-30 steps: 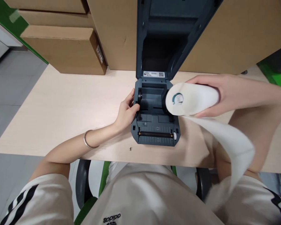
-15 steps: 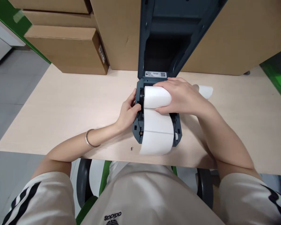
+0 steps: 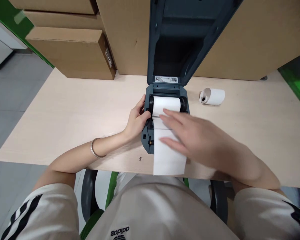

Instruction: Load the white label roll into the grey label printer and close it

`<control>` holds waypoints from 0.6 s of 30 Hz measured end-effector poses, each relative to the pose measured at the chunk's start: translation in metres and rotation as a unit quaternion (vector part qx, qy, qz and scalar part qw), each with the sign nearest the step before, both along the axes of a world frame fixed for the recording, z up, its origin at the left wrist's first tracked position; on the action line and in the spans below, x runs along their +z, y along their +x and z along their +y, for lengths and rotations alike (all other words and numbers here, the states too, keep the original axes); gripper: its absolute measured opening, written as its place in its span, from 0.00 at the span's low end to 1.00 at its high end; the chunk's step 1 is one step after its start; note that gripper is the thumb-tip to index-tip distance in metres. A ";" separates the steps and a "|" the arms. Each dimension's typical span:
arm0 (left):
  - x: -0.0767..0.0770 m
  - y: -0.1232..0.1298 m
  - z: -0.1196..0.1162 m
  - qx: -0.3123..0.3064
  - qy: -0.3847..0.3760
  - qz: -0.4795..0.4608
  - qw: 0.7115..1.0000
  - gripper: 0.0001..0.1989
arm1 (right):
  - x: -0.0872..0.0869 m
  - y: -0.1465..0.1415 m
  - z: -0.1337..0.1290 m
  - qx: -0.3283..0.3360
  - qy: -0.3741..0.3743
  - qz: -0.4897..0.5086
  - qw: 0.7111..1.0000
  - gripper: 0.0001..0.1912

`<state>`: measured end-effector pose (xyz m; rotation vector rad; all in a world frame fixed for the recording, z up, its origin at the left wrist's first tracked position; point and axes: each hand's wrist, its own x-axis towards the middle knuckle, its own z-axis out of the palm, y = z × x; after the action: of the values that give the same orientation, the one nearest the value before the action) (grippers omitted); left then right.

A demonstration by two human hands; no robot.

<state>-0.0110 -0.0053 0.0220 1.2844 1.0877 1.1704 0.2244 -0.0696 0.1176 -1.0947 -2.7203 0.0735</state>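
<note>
A dark blue-grey label printer (image 3: pixel 147 146) lies on the table with its lid (image 3: pixel 188 23) raised. Inside, a roll of white labels (image 3: pixel 166 102) sits between two black holders. Its strip (image 3: pixel 168 163) runs forward over the printer's front and hangs past it. My left hand (image 3: pixel 137 119) grips the printer's left side, thumb on top and fingers along the edge. Over the strip is my right hand (image 3: pixel 190 136), its fingers apart and slightly blurred. I cannot tell whether those fingertips touch the paper. The printer's front right part is hidden behind this hand.
A small partly unrolled white paper roll (image 3: pixel 213 96) lies right of the printer. Cardboard boxes (image 3: pixel 72 55) stand at the back left, and a large cardboard panel (image 3: pixel 235 46) rises behind the lid. The table's front edge (image 3: pixel 130 169) is close to my body.
My right hand has come off the label roll and moved forward over the strip. The roll now sits lower between the holders, and the strip lies flatter, reaching further toward me.
</note>
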 end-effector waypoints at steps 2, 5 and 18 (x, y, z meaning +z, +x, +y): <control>-0.002 -0.001 0.000 0.002 0.001 0.007 1.000 0.46 | -0.004 0.000 -0.026 0.051 0.015 -0.022 0.998 0.39; -0.005 -0.003 0.001 -0.004 0.014 0.012 1.000 0.45 | -0.014 -0.002 -0.045 0.099 0.055 -0.045 0.993 0.45; -0.006 -0.004 0.000 -0.010 -0.007 0.002 1.000 0.46 | -0.013 -0.015 -0.034 0.027 0.023 -0.058 0.998 0.41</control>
<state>-0.0147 -0.0054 0.0159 1.2843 1.0827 1.1446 0.2091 -0.1041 0.1047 -1.0426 -2.8395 -0.0445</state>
